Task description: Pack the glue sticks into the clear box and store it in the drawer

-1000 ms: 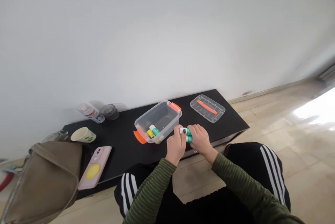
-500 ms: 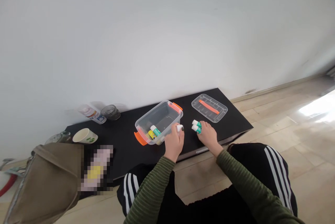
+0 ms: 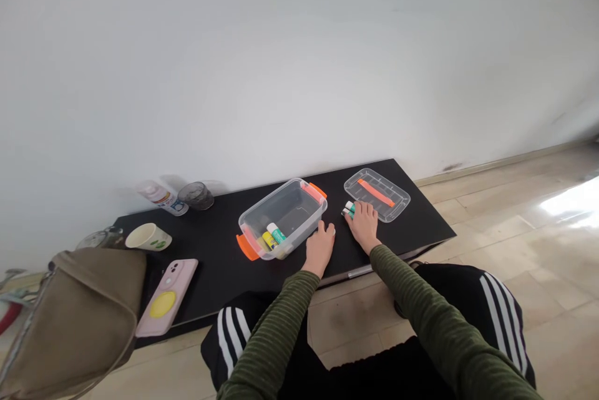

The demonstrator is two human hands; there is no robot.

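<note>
Now my right hand [image 3: 365, 223], curled around two glue sticks [image 3: 349, 208], has moved nearer the lid [image 3: 377, 195]; my left hand [image 3: 321, 248], fingers bent by something white [image 3: 334, 233], has a grip I can't make out. Beside it sits the clear box [image 3: 304, 229], on the desk [image 3: 416, 225].

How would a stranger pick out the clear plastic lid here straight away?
Find the black table, then the clear box with orange end latches near its middle. Right of that box, just beyond the person's right hand, lies the lid. Unlike the box, it's flat, with one orange strip along its middle.
</note>
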